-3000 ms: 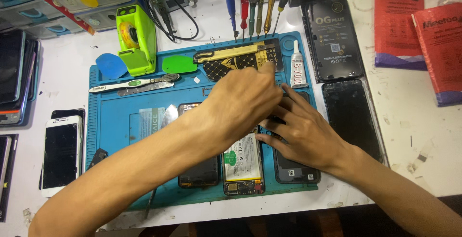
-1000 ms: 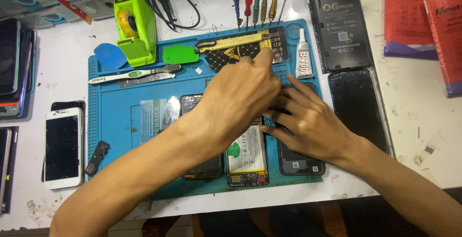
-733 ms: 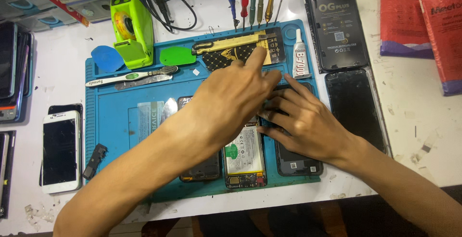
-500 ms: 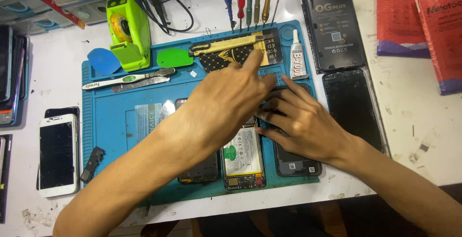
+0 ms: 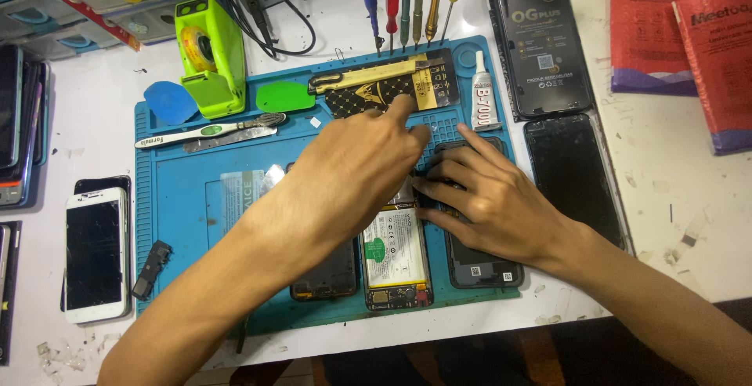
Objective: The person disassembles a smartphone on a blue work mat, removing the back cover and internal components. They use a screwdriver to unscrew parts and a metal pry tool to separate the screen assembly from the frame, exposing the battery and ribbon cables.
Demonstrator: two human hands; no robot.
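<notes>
Broadly, a white table (image 5: 674,221) carries a blue repair mat (image 5: 188,221) on which an opened phone (image 5: 395,257) lies with its battery exposed, a dark back cover (image 5: 482,264) just beside it. Both hands work at the phone's upper end: the left hand (image 5: 356,170) arches over it, the right hand (image 5: 489,198) presses flat on the cover. Judging by this, disassembly is under way; whether the fingertips pinch anything is hidden.

- Two hands, left (image 5: 356,170) and right (image 5: 489,198), over one blue mat (image 5: 180,198).
- Five screwdrivers (image 5: 392,2) at 12 o'clock.
- Two red packets (image 5: 717,65) at 2 o'clock.
- Two plastic picks: one blue (image 5: 168,102), one green (image 5: 283,97).
- One white phone (image 5: 94,253) at 9 o'clock.
- One glue tube (image 5: 483,92).
</notes>
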